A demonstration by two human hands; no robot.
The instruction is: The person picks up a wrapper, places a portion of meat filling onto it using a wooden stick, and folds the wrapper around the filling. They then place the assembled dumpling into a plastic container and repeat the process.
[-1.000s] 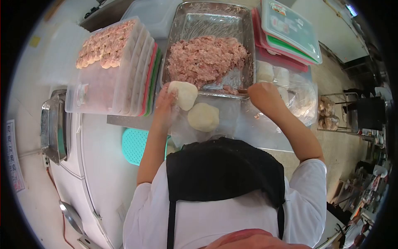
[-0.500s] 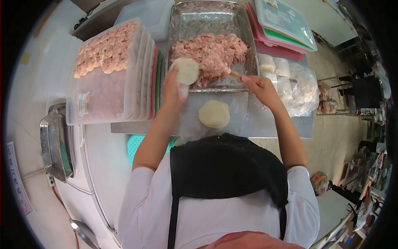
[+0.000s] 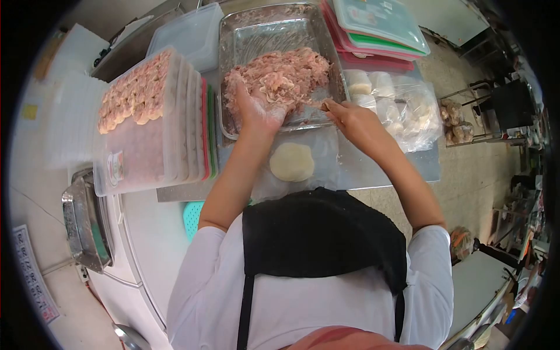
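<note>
My left hand is palm up over the front of the metal tray. In it lies a thin round dough wrapper, largely covered by ground meat filling. My right hand is closed around a slim wooden-handled spatula, at the tray's front right. Its working end reaches toward the filling by my left hand and is smeared or hidden by meat. A mound of ground meat fills the tray's middle. Another flat round wrapper lies on a plastic sheet in front of the tray.
On the left stand stacked clear boxes with rows of filled pieces. White dough pieces sit under plastic at the right. Coloured lids are piled behind them. A turquoise perforated basket is below the table edge.
My left hand has moved from the tray's front left corner over the meat, and its wrapper now carries filling. My right hand keeps the spatula, its tip now close to the left hand.
</note>
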